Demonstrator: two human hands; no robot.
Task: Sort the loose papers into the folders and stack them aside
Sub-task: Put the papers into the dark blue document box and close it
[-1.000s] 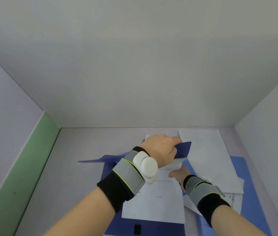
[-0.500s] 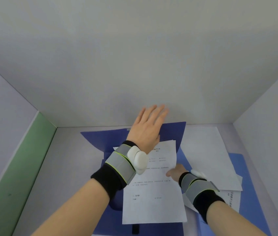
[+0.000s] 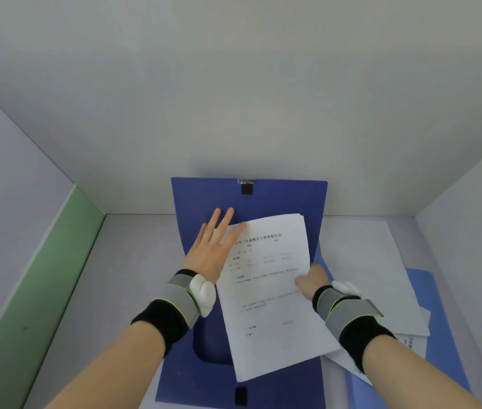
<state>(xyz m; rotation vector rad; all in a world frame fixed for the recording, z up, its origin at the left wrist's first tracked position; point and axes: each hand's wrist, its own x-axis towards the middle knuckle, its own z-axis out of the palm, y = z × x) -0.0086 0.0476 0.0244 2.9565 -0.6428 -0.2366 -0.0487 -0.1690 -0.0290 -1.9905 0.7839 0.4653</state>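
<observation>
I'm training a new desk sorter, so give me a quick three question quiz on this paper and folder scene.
1. True or false: the dark blue plastic folder lies open, its flap against the back wall.
2. Which hand grips the printed white paper sheets? A left hand, B right hand.
3. Fill in: the light blue folder lies partly under ___ white papers.

Key: 1 true. 2 B; the left hand lies flat with fingers spread. 3 loose.
</observation>
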